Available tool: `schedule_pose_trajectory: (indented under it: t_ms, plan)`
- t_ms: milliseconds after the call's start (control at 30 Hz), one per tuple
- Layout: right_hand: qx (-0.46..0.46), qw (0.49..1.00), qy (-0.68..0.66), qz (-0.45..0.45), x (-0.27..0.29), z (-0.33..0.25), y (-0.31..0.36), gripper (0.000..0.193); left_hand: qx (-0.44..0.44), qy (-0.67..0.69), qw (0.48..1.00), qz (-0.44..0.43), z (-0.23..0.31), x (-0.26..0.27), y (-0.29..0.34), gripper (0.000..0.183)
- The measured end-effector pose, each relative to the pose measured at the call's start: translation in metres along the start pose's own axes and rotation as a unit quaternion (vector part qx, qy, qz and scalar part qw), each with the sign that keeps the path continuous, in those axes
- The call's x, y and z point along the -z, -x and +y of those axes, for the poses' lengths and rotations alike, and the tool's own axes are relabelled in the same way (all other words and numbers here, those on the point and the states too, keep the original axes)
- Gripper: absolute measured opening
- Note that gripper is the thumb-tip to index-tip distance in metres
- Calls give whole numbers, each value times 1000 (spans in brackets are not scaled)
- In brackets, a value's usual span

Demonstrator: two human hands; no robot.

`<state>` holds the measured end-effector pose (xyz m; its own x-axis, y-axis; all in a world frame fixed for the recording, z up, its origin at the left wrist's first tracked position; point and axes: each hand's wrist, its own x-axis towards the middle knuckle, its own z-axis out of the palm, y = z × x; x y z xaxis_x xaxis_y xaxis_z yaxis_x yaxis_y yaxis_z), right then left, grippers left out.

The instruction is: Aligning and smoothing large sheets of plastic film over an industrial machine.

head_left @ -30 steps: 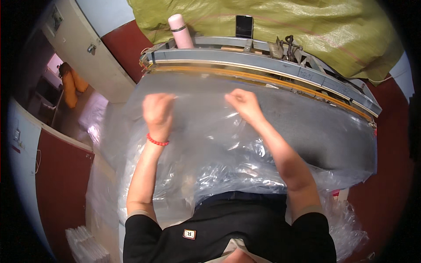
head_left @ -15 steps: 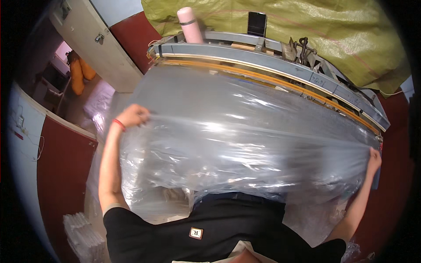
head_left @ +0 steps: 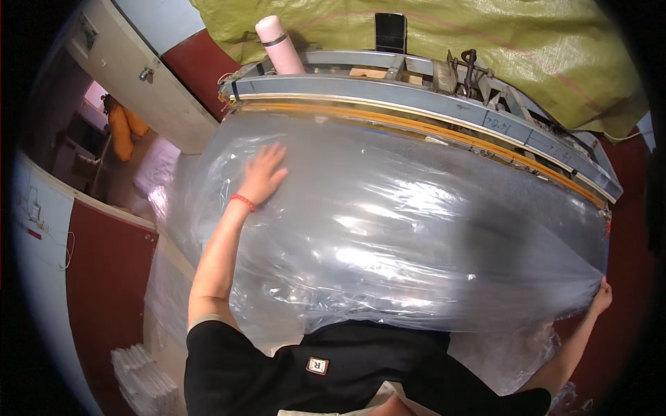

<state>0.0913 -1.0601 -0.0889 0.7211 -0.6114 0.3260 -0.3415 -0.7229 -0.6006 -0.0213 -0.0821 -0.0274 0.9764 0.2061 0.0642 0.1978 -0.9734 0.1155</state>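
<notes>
A wide sheet of clear plastic film (head_left: 312, 201) covers the work table before me, wrinkled and shiny under the light. My left hand (head_left: 263, 173), with a red bracelet at the wrist, lies on the film at the left with its fingers spread. At the far right edge, my right hand (head_left: 602, 297) pinches the gathered side of the film, drawing folds toward that point. Along the back of the table runs a grey metal bar (head_left: 333, 90) with yellow-orange strips (head_left: 388, 119) in front of it.
A pink bottle (head_left: 281, 47) and a dark phone (head_left: 390, 32) stand behind the bar, before a yellow-green woven sheet (head_left: 513, 41). Metal clamp parts (head_left: 469, 73) rise at the back. Stacked plastic bundles (head_left: 144, 381) lie at lower left, near an open door (head_left: 142, 76).
My left hand has let go of the film's edge and moved right, onto the film, with fingers spreading. My right hand has come nearer to me, still pinching the film.
</notes>
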Motion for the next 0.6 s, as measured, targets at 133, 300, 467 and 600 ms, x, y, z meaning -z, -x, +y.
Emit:
schedule_pose_trajectory:
  t_ms: [133,300,467,600]
  plan:
    - [12,996,-85,-2,6,16,-4,35,6,33,999,38,-9,-2,-13,40]
    - [-9,986,-165,19,24,-2,7,35,-44,-95,964,243,8,8,-31,31]
    - [-31,981,-183,63,57,-31,29,35,45,-138,970,194,21,10,-35,35]
    - [-9,975,-199,94,84,-38,43,34,125,-101,970,183,29,20,-31,32]
